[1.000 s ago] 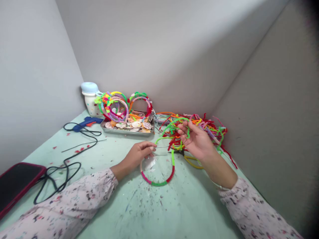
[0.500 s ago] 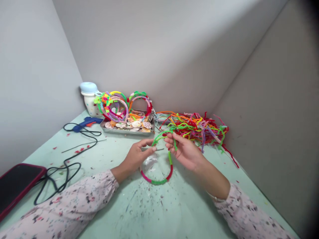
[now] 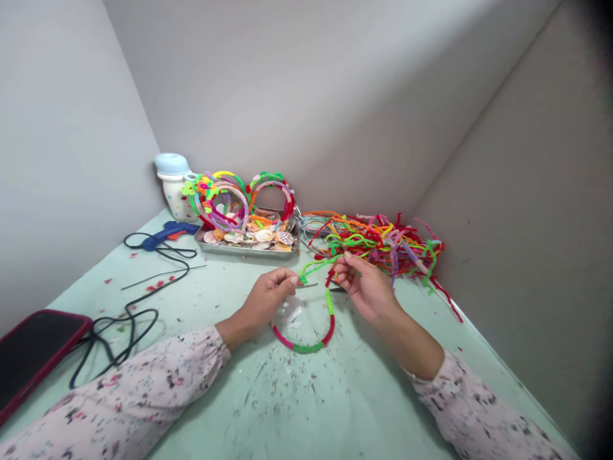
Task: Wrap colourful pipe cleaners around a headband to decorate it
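My left hand (image 3: 271,294) is closed, thumb against fingers, on one end of a green pipe cleaner (image 3: 318,263). A thin grey rod tip (image 3: 307,285) pokes out past its thumb. My right hand (image 3: 364,284) pinches the other end of the pipe cleaner, which stretches between the hands. Below them a headband (image 3: 309,349), wrapped in pink, green and red fuzzy sections, curves in a U. Its left arm runs up under my left hand, hiding that end; its right arm rises beside my right fingers. A dark object (image 3: 338,289) partly shows beneath my right hand.
Behind stands a metal tray (image 3: 244,252) of shells with finished hoops (image 3: 224,207) on it. A heap of pipe cleaners (image 3: 383,246) lies right. Leftward are a lidded cup (image 3: 177,191), a blue glue gun (image 3: 167,235), its black cord (image 3: 138,313) and a phone (image 3: 38,358).
My right hand has moved slightly right, drawing the green pipe cleaner straighter between my hands. My left fingers have closed more tightly. The view has shifted a little.
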{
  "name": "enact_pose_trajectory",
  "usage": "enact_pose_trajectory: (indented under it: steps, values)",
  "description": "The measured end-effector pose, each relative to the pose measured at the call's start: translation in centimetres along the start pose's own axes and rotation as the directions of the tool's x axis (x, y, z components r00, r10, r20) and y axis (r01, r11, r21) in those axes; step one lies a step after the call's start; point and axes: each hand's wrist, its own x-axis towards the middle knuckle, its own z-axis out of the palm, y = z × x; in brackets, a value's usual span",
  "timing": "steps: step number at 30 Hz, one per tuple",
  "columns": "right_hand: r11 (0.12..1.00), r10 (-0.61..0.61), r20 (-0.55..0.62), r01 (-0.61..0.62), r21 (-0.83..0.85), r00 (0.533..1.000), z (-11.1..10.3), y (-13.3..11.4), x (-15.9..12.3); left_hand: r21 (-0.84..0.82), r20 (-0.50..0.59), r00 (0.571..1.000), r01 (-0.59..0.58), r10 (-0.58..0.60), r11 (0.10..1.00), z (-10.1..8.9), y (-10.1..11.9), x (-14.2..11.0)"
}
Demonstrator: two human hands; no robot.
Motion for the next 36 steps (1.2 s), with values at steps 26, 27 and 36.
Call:
enact_pose_trajectory:
  steps: [26,27,36]
  values:
    - [0.800,-0.130,0.421,0.346,-0.491,0.898,1.4,1.0,-1.7,-0.018,0.054,0.999,-0.002,0.003,1.000,0.9,2.0,-1.4]
    - [0.777,-0.157,0.416,0.371,-0.508,0.896,1.3,1.2,-1.6,0.000,0.062,0.998,0.001,-0.001,1.000,1.0,2.0,-1.5]
    - [0.681,-0.227,0.411,0.446,-0.581,0.883,0.8,2.3,-1.6,0.055,0.073,0.997,-0.029,0.025,0.998,0.9,1.7,-1.5]
